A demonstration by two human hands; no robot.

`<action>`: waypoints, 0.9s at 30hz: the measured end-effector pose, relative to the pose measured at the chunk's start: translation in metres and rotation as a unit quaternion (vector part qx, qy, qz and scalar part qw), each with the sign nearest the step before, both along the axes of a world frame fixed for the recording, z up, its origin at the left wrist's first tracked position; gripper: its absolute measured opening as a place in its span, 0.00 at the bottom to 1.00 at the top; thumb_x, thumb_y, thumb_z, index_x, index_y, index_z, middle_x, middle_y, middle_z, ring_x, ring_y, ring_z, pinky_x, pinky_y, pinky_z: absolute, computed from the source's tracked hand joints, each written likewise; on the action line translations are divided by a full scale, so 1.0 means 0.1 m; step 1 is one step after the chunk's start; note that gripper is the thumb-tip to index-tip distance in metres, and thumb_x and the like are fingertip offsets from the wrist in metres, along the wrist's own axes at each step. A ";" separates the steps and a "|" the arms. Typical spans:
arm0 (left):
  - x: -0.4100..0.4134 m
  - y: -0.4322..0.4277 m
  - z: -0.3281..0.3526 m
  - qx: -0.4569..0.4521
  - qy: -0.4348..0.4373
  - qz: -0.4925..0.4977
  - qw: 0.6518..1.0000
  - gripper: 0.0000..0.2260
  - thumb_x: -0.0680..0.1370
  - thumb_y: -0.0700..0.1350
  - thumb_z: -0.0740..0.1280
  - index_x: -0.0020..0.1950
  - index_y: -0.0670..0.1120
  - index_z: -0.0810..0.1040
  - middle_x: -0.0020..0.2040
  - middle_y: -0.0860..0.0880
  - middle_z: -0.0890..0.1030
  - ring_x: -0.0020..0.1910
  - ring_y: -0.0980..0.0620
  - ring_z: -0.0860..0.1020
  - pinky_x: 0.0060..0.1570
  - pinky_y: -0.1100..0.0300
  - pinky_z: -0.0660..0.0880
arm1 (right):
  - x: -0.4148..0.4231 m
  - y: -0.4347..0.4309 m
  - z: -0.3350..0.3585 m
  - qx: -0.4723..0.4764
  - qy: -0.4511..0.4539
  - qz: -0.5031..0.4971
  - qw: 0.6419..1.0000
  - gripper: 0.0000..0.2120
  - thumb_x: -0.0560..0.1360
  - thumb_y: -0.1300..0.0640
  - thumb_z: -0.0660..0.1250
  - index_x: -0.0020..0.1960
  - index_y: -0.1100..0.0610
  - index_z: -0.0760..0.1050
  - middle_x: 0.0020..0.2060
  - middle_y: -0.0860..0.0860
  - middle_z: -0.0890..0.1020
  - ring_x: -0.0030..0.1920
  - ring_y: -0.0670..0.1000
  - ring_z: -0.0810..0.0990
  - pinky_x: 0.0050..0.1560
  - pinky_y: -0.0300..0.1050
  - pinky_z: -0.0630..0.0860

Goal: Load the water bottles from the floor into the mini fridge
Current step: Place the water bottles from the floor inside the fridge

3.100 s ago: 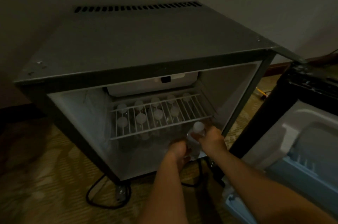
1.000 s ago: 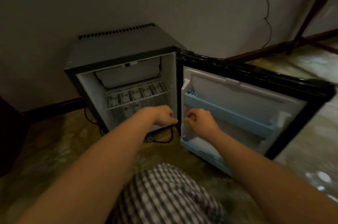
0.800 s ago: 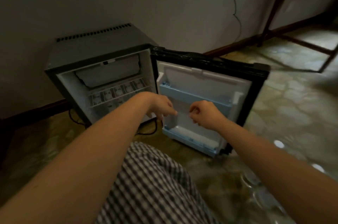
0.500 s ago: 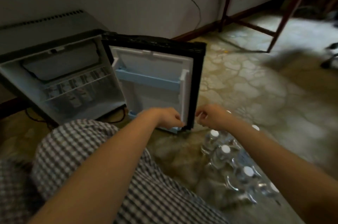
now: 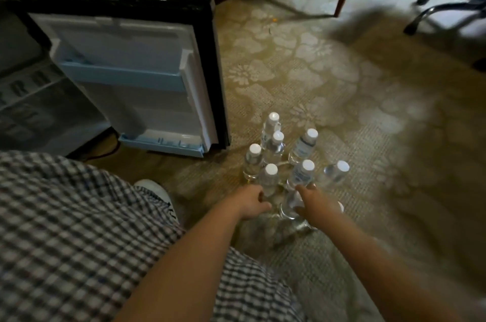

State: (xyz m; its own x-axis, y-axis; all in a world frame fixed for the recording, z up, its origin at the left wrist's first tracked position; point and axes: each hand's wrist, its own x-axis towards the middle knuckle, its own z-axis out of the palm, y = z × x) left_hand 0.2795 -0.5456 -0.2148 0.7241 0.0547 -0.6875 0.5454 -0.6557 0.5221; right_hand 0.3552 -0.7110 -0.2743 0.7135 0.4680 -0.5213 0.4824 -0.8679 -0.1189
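The mini fridge [image 5: 31, 100] stands at the left, its door [image 5: 136, 79] open. Right of the door, water bottles [image 5: 273, 148] stand on the floor [image 5: 342, 84]. The left hand [image 5: 249, 203], fingers [image 5: 263, 204] curled, and the right hand [image 5: 319, 206] are at the nearest ones. Whether they grasp any, I cannot tell.

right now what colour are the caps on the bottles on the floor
White caps on clear bottles, clearest in the head view.

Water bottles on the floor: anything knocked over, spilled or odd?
Nothing stands out. The water bottles stand capped in a loose cluster on the carpet, no spill showing. The rightmost bottle looks tilted, though the wide lens may cause that.
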 end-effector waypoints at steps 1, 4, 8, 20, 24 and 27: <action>0.02 -0.07 -0.03 -0.005 0.001 -0.006 1.000 0.20 0.79 0.49 0.62 0.70 0.44 0.67 0.68 0.44 0.71 0.65 0.46 0.71 0.58 0.59 0.67 | -0.01 -0.03 -0.08 0.007 -0.006 -0.016 1.000 0.27 0.77 0.49 0.63 0.72 0.52 0.58 0.65 0.57 0.72 0.61 0.59 0.76 0.58 0.51 0.75; 0.05 -0.21 -0.07 -0.007 0.010 -0.026 1.000 0.20 0.79 0.48 0.62 0.70 0.44 0.66 0.69 0.44 0.70 0.66 0.46 0.70 0.58 0.59 0.67 | -0.06 -0.03 -0.25 0.031 -0.023 -0.035 0.999 0.25 0.77 0.49 0.62 0.71 0.53 0.58 0.59 0.58 0.77 0.57 0.58 0.79 0.53 0.51 0.78; 0.09 -0.22 -0.06 -0.007 0.020 -0.027 0.999 0.22 0.79 0.48 0.62 0.72 0.45 0.64 0.71 0.45 0.69 0.68 0.46 0.69 0.61 0.57 0.67 | 0.02 0.01 -0.33 0.064 -0.032 -0.050 0.996 0.19 0.78 0.49 0.61 0.66 0.55 0.63 0.56 0.57 0.79 0.54 0.58 0.80 0.53 0.51 0.78; 0.10 0.27 0.36 -0.010 -0.033 -0.015 0.999 0.26 0.74 0.46 0.70 0.70 0.48 0.67 0.68 0.48 0.73 0.65 0.48 0.72 0.59 0.60 0.67 | 0.13 0.54 0.81 0.359 -0.064 -0.065 0.929 0.13 0.71 0.50 0.71 0.42 0.58 0.73 0.31 0.48 0.75 0.32 0.48 0.73 0.31 0.42 0.65; 0.11 0.84 0.82 0.007 -0.046 0.000 0.999 0.30 0.71 0.50 0.72 0.70 0.48 0.66 0.68 0.49 0.72 0.64 0.48 0.72 0.65 0.55 0.69 | 0.17 1.03 1.44 0.418 -0.076 -0.004 0.905 0.14 0.69 0.50 0.72 0.41 0.60 0.74 0.32 0.53 0.77 0.32 0.49 0.72 0.33 0.46 0.68; 0.03 1.25 1.10 0.042 -0.067 0.010 0.997 0.31 0.71 0.54 0.72 0.70 0.49 0.64 0.67 0.47 0.72 0.63 0.48 0.73 0.62 0.54 0.70 | 0.16 1.43 1.85 0.443 -0.087 0.053 0.891 0.12 0.69 0.50 0.72 0.36 0.53 0.70 0.29 0.46 0.72 0.29 0.44 0.68 0.31 0.41 0.64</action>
State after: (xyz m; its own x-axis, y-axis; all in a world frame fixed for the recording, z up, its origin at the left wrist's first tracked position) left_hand 0.2820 -0.4201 -0.1050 0.8072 0.1231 -0.5774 0.4879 -0.6897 0.5350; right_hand 0.3715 -0.5679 -0.0891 0.6744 0.7106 0.2005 0.6347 -0.4193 -0.6491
